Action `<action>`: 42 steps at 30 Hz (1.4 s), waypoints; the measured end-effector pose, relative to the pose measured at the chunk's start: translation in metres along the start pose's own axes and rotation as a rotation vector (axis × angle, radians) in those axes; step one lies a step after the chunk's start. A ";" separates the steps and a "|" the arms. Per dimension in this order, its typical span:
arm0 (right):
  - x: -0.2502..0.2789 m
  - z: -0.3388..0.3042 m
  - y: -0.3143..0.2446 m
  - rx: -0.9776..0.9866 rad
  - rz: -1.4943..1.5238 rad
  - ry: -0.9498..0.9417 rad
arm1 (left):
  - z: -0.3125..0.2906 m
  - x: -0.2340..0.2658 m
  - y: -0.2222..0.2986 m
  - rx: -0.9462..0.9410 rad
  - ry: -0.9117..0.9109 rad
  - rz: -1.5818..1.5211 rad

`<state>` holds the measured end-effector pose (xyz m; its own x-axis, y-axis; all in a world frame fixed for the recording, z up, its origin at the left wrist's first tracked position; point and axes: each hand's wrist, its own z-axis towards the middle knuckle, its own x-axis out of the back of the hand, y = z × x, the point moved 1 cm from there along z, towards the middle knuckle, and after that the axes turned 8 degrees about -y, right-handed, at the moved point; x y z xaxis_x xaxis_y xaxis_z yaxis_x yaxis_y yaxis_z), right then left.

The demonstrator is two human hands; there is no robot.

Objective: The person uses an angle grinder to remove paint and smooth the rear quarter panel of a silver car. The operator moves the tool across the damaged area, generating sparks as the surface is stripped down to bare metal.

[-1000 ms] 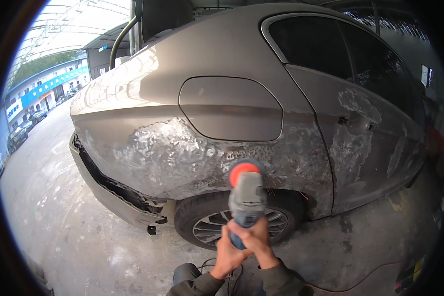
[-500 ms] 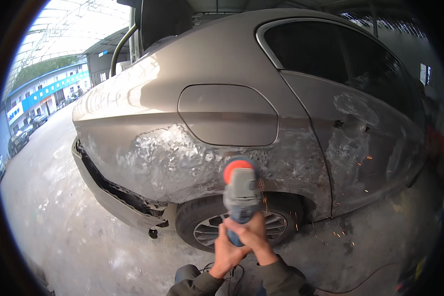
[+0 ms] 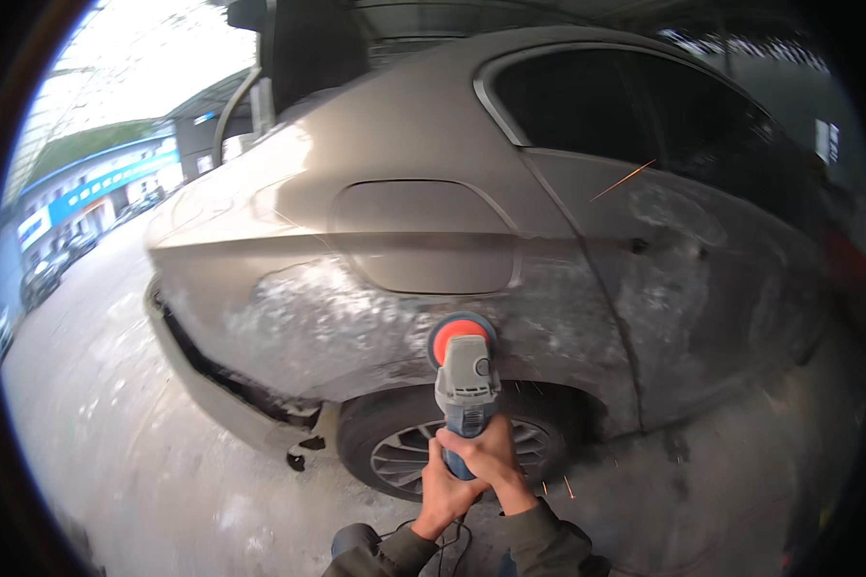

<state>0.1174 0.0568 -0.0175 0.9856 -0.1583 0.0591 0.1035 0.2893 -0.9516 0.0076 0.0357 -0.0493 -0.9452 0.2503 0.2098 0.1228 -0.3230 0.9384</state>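
Beyond the bare left hand [image 3: 445, 492] and right hand [image 3: 492, 452], both wrapped around its blue handle [image 3: 458, 466], extended the grey, red-disced angle grinder [image 3: 469, 370].

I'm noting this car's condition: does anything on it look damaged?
Yes. Around the grinder, the rear side panel is patchy and whitish-grey, unlike the smooth bronze fuel flap. The bumper gapes along its upper edge, seemingly detached there. The rear door has pale patches and two dark spots.

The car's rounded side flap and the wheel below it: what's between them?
Scuffed bodywork, partly hidden by the red-centred disc of the power tool; the head view shows this.
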 end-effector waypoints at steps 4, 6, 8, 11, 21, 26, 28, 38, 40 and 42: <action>0.015 -0.014 -0.010 -0.035 0.153 0.023 | -0.003 -0.012 0.002 0.132 -0.095 0.055; 0.038 -0.024 -0.001 -0.011 0.245 0.183 | 0.001 -0.032 0.005 0.044 -0.155 0.148; 0.057 -0.027 0.026 0.011 0.352 0.223 | 0.003 -0.043 0.000 -0.016 -0.210 0.130; 0.062 -0.041 0.046 -0.002 0.530 0.360 | 0.001 -0.052 -0.010 -0.056 -0.301 0.143; 0.048 -0.131 0.041 -0.155 0.411 0.689 | -0.066 -0.084 -0.053 -0.077 -0.452 -0.007; 0.065 -0.158 0.058 -0.208 0.222 0.643 | -0.082 -0.100 -0.073 -0.079 -0.498 -0.020; 0.070 -0.168 0.061 -0.233 0.165 0.643 | -0.085 -0.096 -0.072 -0.079 -0.522 -0.075; 0.059 -0.164 0.061 -0.255 0.052 0.644 | -0.087 -0.085 -0.075 -0.103 -0.501 -0.297; 0.057 -0.161 0.062 -0.256 0.039 0.639 | -0.086 -0.083 -0.076 -0.107 -0.491 -0.331; 0.055 -0.157 0.062 -0.255 0.030 0.635 | -0.085 -0.082 -0.078 -0.116 -0.472 -0.363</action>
<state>0.1569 -0.0827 -0.1205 0.7101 -0.6993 -0.0823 -0.0337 0.0829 -0.9960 0.0496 -0.0370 -0.1628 -0.6806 0.7327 0.0056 -0.2416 -0.2316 0.9423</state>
